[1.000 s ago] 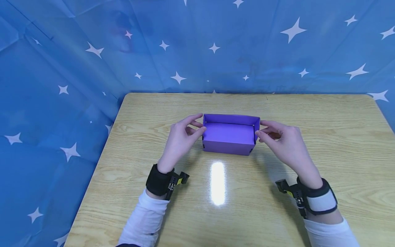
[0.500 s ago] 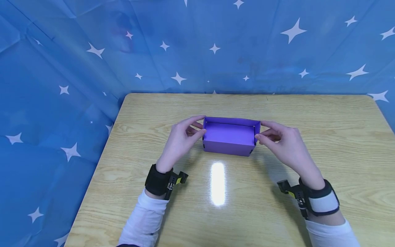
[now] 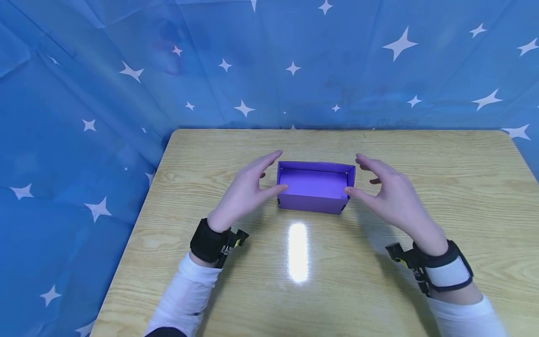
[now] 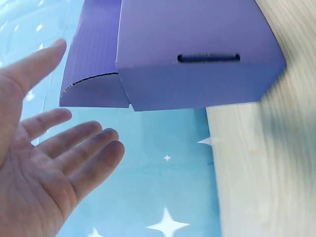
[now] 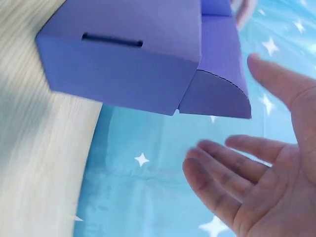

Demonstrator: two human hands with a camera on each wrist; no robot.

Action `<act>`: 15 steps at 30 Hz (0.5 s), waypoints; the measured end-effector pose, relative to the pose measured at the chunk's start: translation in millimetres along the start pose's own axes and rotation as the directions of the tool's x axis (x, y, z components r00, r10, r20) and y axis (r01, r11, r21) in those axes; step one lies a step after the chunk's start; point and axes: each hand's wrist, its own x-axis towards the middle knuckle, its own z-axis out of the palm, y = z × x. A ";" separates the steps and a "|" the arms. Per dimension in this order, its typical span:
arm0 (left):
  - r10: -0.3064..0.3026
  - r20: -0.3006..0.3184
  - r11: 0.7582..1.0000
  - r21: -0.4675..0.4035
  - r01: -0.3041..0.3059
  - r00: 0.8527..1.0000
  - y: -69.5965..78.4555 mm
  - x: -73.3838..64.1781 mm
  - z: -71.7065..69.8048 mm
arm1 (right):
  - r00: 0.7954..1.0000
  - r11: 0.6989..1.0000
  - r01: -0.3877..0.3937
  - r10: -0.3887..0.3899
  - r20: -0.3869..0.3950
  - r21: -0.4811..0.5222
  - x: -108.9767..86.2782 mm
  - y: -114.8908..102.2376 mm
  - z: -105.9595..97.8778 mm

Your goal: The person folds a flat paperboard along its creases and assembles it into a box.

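The open purple corrugated-card box sits mid-tabletop; left hand at 9 o'clock and right hand at 3 o'clock hover wide, holding nothing; probably light, crushable; best held by its 2 short end walls.

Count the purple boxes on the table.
1. The purple cardboard box stands open-topped at the middle of the wooden table, between the left hand and the right hand. Nothing seems hidden.
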 end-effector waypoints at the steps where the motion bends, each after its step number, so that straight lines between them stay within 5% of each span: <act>1: 0.023 0.023 0.999 0.037 -0.024 0.999 1.9 1.4 -1.4 | 1.000 0.999 0.016 -0.015 0.018 -0.033 1.6 -1.2 -1.3; 9: 0.144 0.200 0.949 0.250 -0.192 0.969 13.6 18.8 -10.1 | 0.961 0.933 0.246 -0.198 0.195 -0.262 19.8 -12.6 -5.5; 15: 0.149 0.250 0.928 0.300 -0.223 0.957 15.1 26.8 -12.3 | 0.927 0.888 0.333 -0.246 0.284 -0.318 28.0 -15.5 -5.8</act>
